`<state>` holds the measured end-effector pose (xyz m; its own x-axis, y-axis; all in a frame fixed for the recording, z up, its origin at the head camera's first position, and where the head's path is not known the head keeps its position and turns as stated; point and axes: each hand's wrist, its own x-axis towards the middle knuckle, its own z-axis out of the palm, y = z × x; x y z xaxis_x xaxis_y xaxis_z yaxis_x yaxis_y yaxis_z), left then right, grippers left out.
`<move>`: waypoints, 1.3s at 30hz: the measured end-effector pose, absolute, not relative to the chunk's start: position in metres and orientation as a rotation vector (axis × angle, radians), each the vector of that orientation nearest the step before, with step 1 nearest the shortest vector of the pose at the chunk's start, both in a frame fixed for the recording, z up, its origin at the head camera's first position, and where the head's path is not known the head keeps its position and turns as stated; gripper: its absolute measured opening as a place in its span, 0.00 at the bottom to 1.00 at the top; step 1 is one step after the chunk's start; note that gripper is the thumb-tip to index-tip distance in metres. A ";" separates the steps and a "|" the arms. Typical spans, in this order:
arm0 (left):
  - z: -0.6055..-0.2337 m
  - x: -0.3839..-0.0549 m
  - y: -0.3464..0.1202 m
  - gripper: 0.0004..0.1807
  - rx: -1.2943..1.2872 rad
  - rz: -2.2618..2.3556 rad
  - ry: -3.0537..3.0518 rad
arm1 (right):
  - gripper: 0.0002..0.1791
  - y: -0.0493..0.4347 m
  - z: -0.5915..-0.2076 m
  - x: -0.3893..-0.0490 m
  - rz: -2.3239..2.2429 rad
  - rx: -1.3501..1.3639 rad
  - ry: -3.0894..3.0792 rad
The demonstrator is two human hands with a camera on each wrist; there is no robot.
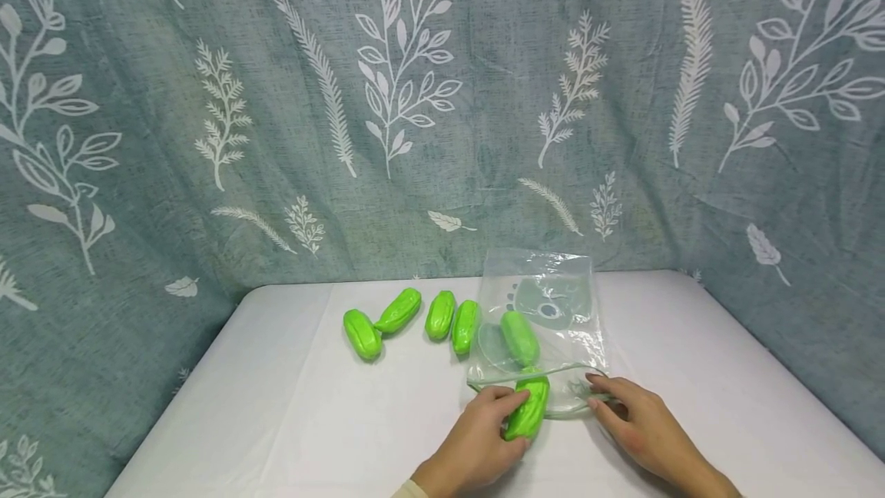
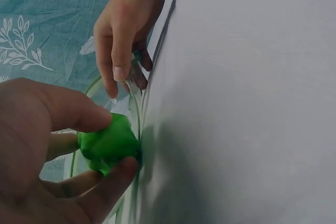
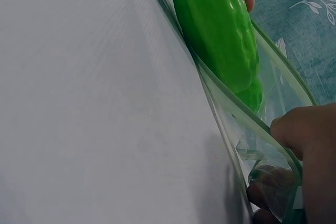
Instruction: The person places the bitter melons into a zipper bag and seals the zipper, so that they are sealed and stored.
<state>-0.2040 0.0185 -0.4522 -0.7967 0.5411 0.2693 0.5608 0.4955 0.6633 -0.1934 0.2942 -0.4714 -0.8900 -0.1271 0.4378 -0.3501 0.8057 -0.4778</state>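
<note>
A clear zip bag (image 1: 581,344) with a green-edged mouth lies flat on the table, its mouth parted toward me. Inside it sits one green, ridged, oblong toy vegetable (image 1: 520,338). My left hand (image 1: 487,433) grips another green toy vegetable (image 1: 528,406), its far end within the bag's mouth. The left wrist view has this vegetable (image 2: 109,142) between thumb and fingers. At the right corner of the mouth, my right hand (image 1: 632,421) pinches the bag's rim. In the right wrist view the green rim (image 3: 247,111) runs under the held vegetable (image 3: 218,30).
Several more green toy vegetables lie left of the bag: one on the far left (image 1: 362,334), one slanted beside it (image 1: 399,310), and a pair, one (image 1: 439,315) next to the other (image 1: 465,327). A leaf-patterned curtain (image 1: 415,198) hangs behind the white table (image 1: 311,421).
</note>
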 end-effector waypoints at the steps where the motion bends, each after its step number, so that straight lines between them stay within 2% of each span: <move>1: -0.451 -0.204 0.019 0.34 -0.994 -1.198 -2.701 | 0.21 0.294 -0.471 -0.193 0.791 0.355 -2.605; 9: -0.449 -0.207 0.027 0.36 -0.968 -1.129 -2.735 | 0.21 0.294 -0.471 -0.193 0.792 0.355 -2.609; 23: -0.445 -0.203 0.029 0.31 -0.913 -0.928 -2.749 | 0.21 0.294 -0.471 -0.194 0.788 0.347 -2.620; 32: -0.446 -0.198 0.017 0.21 -1.109 -0.560 -2.455 | 0.21 0.294 -0.470 -0.193 0.804 0.348 -2.623; 39: -0.445 -0.201 0.012 0.15 -1.302 -0.441 -2.256 | 0.22 0.294 -0.470 -0.193 0.830 0.327 -2.647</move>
